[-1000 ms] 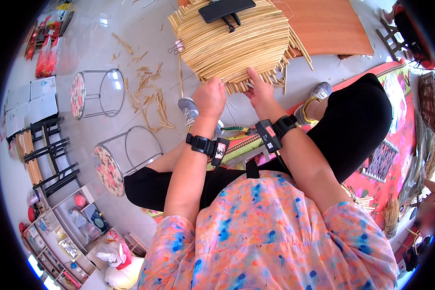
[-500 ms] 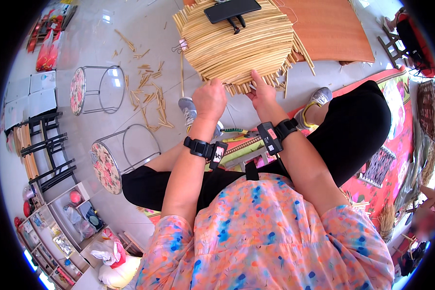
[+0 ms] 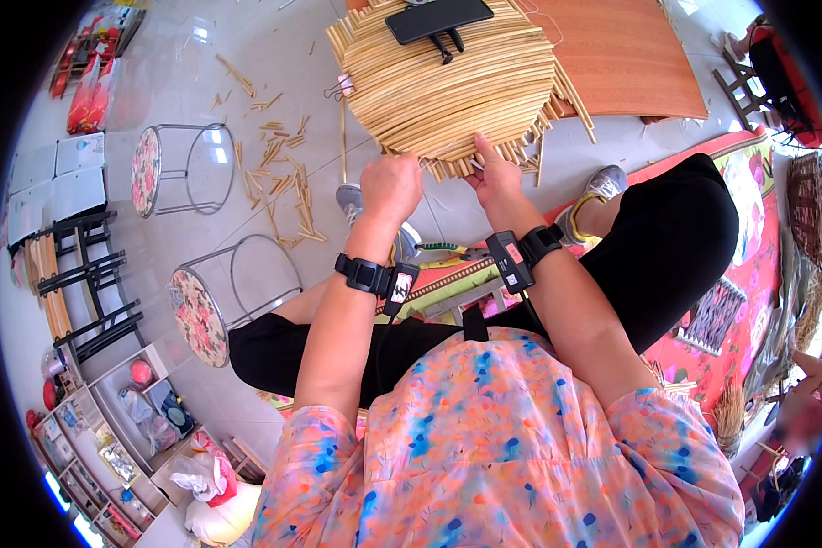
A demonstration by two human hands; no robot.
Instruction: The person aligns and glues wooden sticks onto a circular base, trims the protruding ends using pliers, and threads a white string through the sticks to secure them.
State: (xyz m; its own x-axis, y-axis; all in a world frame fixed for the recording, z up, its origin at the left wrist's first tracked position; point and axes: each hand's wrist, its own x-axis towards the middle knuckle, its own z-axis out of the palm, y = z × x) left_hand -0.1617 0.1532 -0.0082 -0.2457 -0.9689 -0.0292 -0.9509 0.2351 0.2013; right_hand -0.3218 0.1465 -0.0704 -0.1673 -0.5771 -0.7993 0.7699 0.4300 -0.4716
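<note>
A rounded mat of straw-coloured stalks, laid side by side, rests partly on an orange-brown board, its cut ends jutting out unevenly. My left hand is curled closed at the mat's near-left edge; whatever its fingers hold is hidden. At the near edge, just right of centre, my right hand grips the mat, thumb on top and fingers underneath. A black phone on a small stand sits over the far part of the mat. One metal binder clip is fixed to its left rim.
The orange-brown board extends to the right. Cut stalk pieces litter the tiled floor at left, beside two floral stools. A red floral mat lies on the right, with a straw brush. Shelves stand at lower left.
My left hand has shifted slightly left and its wrist has turned. The right hand and the stalk mat look unmoved.
</note>
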